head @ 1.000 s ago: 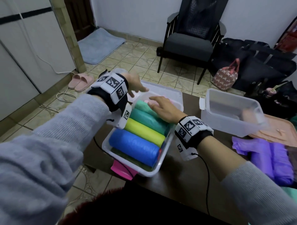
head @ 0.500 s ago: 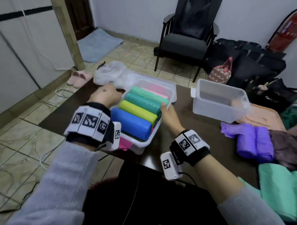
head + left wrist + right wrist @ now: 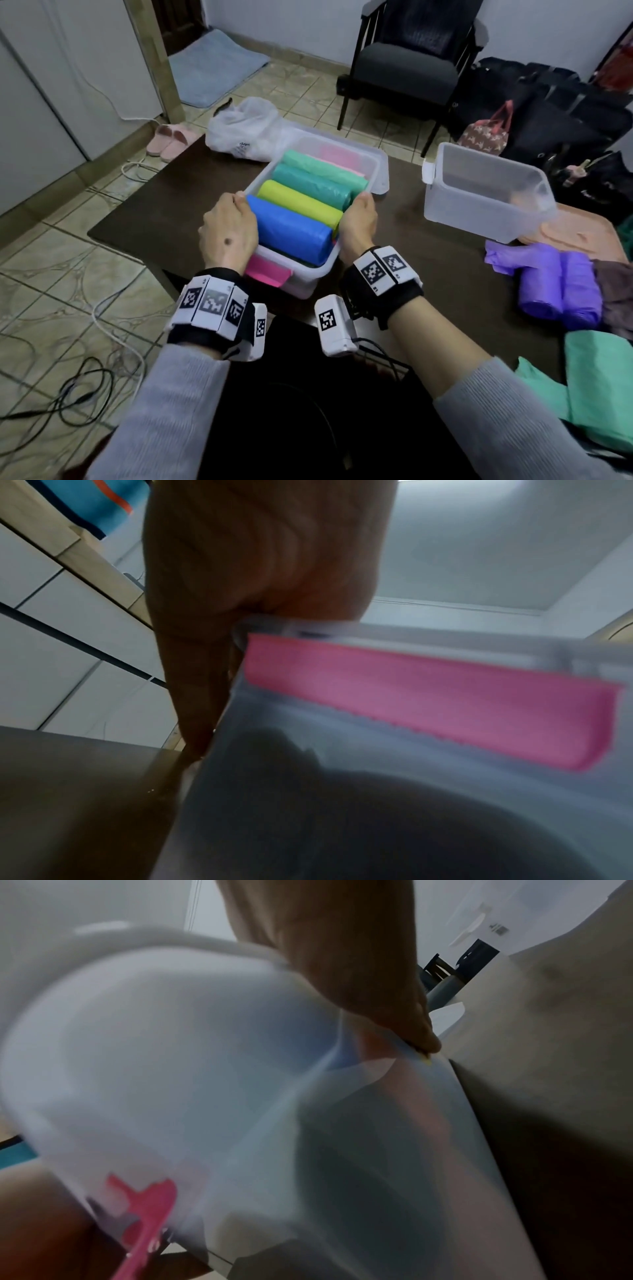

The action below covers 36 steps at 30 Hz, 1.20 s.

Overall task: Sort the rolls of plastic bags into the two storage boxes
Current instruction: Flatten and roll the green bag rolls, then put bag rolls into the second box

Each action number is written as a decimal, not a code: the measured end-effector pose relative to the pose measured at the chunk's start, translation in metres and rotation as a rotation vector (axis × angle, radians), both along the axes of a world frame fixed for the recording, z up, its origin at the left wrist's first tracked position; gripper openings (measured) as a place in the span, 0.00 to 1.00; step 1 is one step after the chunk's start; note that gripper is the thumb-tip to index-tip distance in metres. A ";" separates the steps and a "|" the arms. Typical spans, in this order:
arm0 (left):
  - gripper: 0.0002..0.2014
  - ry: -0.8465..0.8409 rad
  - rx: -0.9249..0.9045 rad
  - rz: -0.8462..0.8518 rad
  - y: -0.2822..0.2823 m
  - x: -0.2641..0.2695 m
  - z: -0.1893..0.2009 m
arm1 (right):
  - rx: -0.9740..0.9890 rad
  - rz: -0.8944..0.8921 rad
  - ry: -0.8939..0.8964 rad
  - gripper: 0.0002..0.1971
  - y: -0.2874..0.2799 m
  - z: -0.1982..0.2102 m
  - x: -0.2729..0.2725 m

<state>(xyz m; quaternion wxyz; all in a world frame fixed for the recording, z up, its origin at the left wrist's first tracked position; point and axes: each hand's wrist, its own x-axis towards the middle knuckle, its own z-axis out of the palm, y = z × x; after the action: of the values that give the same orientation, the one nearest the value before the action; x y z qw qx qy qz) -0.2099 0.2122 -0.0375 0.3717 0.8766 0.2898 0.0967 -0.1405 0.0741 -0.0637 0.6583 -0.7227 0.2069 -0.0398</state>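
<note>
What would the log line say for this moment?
left hand: grips full box left side | right hand: grips right side | purple rolls: on table | second box: no rolls

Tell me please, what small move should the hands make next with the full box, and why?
Probably slide the full box aside. The left hand and right hand grip its two long sides, rolls fill it, and the second box looks nearly empty while the purple rolls wait on the table.

Dark desk (image 3: 428, 240) carrying a filled box (image 3: 376, 164), an empty box (image 3: 479, 219), purple rolls (image 3: 561, 287), green bags (image 3: 603, 387), and a white bag (image 3: 243, 130).
</note>
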 end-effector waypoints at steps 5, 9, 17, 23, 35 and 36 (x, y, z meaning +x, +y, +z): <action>0.20 -0.005 0.008 0.042 0.011 0.006 -0.002 | 0.017 0.027 -0.003 0.21 0.015 0.002 0.004; 0.20 -0.011 0.019 0.056 0.018 0.010 -0.003 | 0.039 0.044 -0.007 0.22 0.022 0.004 0.008; 0.21 -0.009 0.047 0.060 0.024 0.016 -0.003 | 0.056 0.076 -0.006 0.22 0.024 0.003 0.013; 0.20 -0.087 0.145 0.029 0.016 0.018 0.000 | 0.121 0.111 0.030 0.25 -0.015 0.004 0.007; 0.35 0.155 0.317 -0.832 -0.197 -0.015 -0.070 | -0.058 -0.561 0.079 0.35 -0.261 0.017 0.031; 0.37 0.220 0.362 -0.822 -0.198 -0.016 -0.081 | -0.050 -0.540 0.087 0.34 -0.269 0.018 0.034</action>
<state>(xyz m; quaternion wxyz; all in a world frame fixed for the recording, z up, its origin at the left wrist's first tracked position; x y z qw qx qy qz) -0.2255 0.0145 -0.1188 0.1874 0.9746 -0.0655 -0.1034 -0.1067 -0.1949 -0.0461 0.5963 -0.6585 0.4190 -0.1879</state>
